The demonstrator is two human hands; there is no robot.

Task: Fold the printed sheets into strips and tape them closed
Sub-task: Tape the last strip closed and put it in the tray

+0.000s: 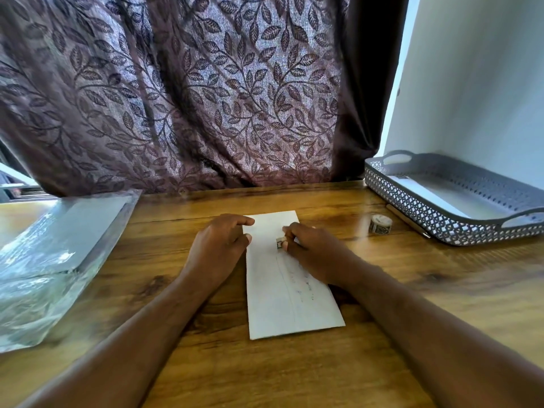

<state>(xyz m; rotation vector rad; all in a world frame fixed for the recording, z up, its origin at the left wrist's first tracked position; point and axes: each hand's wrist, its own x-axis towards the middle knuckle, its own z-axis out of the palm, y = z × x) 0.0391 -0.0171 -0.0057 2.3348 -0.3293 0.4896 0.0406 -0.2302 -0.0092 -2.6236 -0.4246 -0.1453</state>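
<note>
I wear nothing on my arms. My left forearm (pixel 141 319), at seven o'clock, and my right forearm (pixel 426 328), at five o'clock, are uncovered right to the edge of view. My left hand (pixel 219 245) and right hand (pixel 312 254) are bare too, from wrists to slim fingers (pixel 241 220).

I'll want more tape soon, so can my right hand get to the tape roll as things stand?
Probably yes: the tape roll stands on open tabletop to the right of the right hand, nothing between them. Its fingers pinch a small tape piece on the folded sheet, so free them first.
</note>
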